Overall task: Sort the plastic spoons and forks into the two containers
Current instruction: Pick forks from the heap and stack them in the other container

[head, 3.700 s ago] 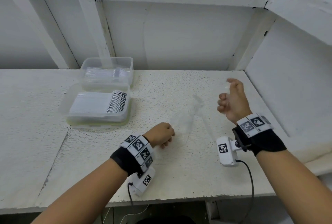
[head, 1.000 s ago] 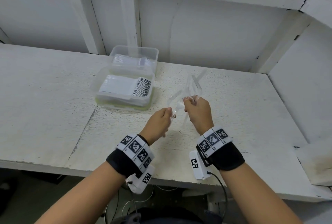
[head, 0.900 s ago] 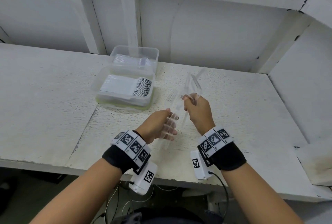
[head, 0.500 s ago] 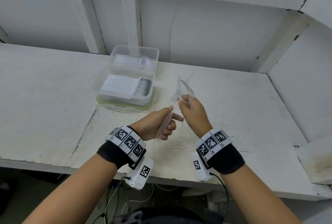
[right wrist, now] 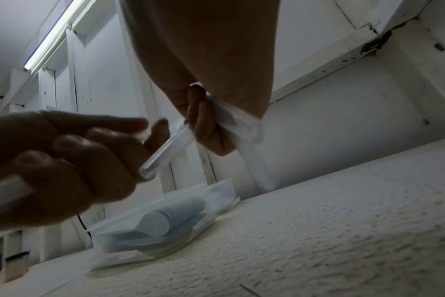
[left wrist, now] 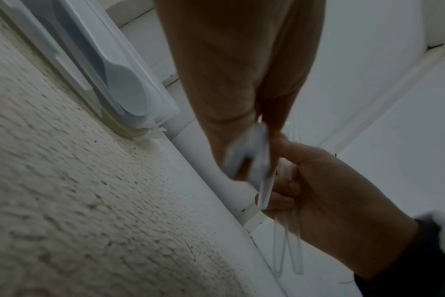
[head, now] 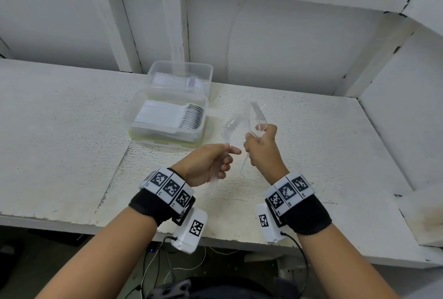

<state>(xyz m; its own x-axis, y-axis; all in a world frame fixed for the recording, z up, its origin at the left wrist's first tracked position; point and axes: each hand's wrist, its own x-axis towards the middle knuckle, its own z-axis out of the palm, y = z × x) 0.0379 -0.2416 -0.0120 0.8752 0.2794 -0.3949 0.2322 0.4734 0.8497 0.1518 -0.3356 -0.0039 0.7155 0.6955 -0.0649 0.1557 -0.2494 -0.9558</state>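
In the head view my left hand grips the handle of a clear plastic spoon, its bowl pointing up and away. Just right of it, my right hand holds a small bunch of clear forks, tines up. The left wrist view shows my right hand curled round clear handles. In the right wrist view my left hand holds a clear handle. Two clear containers stand at the back left: the near container is packed with spoons, the far container holds clear cutlery.
The white, rough-textured bench has a raised wall at the back and on the right. Its front edge runs just under my wrists. Cables hang below the bench.
My hands were joined on one bunch of clear cutlery. The left hand has drawn a spoon out of it and moved slightly left; the right hand keeps the forks.
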